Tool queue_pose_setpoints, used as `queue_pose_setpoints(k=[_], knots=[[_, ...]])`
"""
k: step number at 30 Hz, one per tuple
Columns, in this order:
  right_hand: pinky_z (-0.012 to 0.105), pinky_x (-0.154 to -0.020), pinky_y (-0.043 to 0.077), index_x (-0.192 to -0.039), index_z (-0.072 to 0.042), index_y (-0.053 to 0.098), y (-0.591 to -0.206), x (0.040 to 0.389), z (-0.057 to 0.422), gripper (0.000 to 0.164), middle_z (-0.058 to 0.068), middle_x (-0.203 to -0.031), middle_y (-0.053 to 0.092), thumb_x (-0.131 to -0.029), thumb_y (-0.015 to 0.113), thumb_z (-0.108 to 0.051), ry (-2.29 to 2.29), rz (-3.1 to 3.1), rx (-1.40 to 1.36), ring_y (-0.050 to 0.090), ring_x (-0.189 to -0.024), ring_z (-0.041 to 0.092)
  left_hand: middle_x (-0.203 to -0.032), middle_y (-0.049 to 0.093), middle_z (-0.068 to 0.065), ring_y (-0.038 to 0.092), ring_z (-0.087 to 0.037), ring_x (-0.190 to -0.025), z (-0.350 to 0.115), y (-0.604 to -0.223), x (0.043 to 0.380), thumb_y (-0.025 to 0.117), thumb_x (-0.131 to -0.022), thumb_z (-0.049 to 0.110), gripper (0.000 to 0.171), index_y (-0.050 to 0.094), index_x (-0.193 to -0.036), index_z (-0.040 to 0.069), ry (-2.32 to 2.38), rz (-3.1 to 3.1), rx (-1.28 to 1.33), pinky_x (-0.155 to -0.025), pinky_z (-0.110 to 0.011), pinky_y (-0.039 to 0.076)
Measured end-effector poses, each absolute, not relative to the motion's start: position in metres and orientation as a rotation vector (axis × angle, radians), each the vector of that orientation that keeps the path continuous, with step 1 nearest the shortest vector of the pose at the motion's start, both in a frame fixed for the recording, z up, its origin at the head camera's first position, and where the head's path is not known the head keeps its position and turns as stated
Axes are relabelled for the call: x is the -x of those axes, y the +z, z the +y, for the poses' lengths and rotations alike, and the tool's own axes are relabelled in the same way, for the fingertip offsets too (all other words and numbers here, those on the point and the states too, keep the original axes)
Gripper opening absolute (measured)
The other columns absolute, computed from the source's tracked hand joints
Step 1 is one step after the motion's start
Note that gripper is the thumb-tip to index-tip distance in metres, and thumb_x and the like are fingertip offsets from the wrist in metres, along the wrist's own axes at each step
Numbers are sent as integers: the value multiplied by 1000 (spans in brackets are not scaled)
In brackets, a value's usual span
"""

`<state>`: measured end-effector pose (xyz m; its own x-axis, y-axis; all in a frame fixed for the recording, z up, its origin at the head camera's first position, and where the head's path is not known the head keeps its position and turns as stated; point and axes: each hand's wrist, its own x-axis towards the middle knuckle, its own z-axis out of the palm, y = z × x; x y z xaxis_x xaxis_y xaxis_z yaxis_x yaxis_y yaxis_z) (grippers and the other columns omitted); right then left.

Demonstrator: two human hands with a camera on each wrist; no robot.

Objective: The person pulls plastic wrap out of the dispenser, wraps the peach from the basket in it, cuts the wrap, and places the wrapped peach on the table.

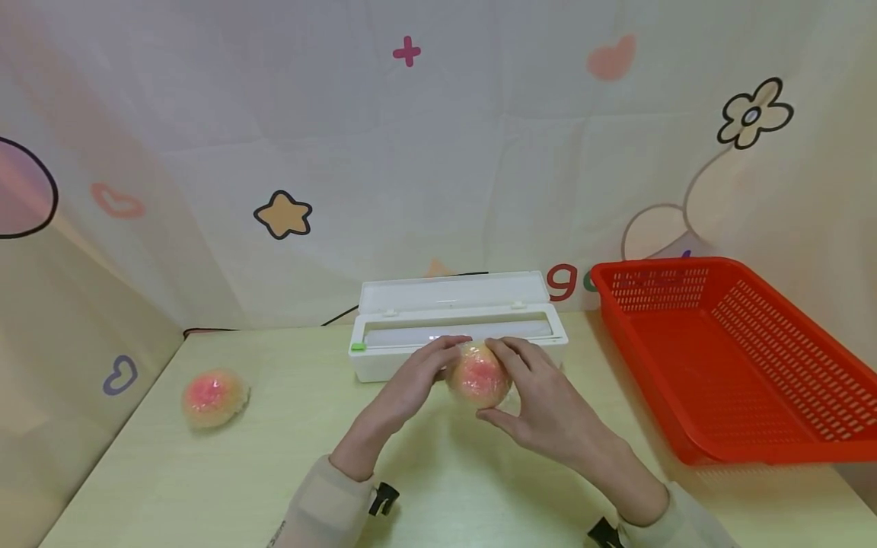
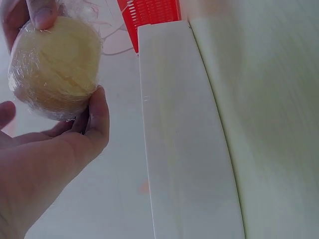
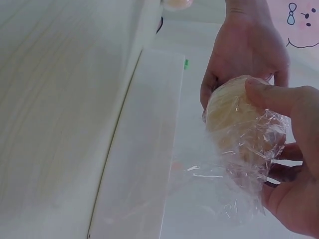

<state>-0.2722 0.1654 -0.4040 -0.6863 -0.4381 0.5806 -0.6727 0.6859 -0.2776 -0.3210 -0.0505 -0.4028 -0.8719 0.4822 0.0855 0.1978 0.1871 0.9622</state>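
Both hands hold a peach-like fruit (image 1: 482, 377), pink on top and pale yellow below, wrapped in clear film. My left hand (image 1: 416, 379) has its fingers against the left side and underside; in the left wrist view its thumb stands off the peach (image 2: 57, 64). With its thumb pressed on the peach, my right hand (image 1: 551, 403) grips the right side, the other fingers behind the film. In the right wrist view loose cling film (image 3: 229, 199) hangs from the wrapped peach (image 3: 232, 117). Just behind the hands stands a white cling film dispenser (image 1: 384, 371), its lid (image 1: 452, 293) raised over a film roll (image 1: 397, 336).
A second shiny, wrapped peach (image 1: 214, 397) lies at the left on the pale wooden table (image 1: 171, 487). At the right stands a red plastic basket (image 1: 685, 434) with slotted sides. A printed curtain (image 1: 438, 167) hangs behind, with a black cable (image 1: 340, 315) along its foot.
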Motion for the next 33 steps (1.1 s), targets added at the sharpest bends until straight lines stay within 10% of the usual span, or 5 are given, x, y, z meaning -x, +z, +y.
queue_pose_setpoints(k=[9, 28, 33], knots=[[44, -96, 54, -143, 1, 52, -404, 272, 165, 89, 12, -133, 56, -71, 97, -25, 684, -2419, -916, 57, -118, 30, -120, 65, -5, 63, -22, -109, -55, -402, 322, 72, -96, 41, 54, 61, -134, 6, 1659, 2198, -751, -91, -39, 52], [47, -93, 55, -146, -3, 51, -404, 275, 166, 98, 14, -137, 57, -67, 99, -36, 579, -2375, -856, 58, -121, 32, -114, 68, -6, 64, -20, -102, -55, -400, 323, 78, -92, 33, 51, 62, -130, 4, 1775, 2246, -645, -86, -33, 53], [46, -89, 56, -126, -1, 61, -401, 276, 169, 69, 13, -122, 62, -73, 96, -30, 595, -2281, -752, 59, -111, 31, -111, 67, -5, 60, -19, -98, -57, -400, 325, 79, -91, 38, 52, 65, -127, 4, 1844, 2353, -537, -83, -33, 51]])
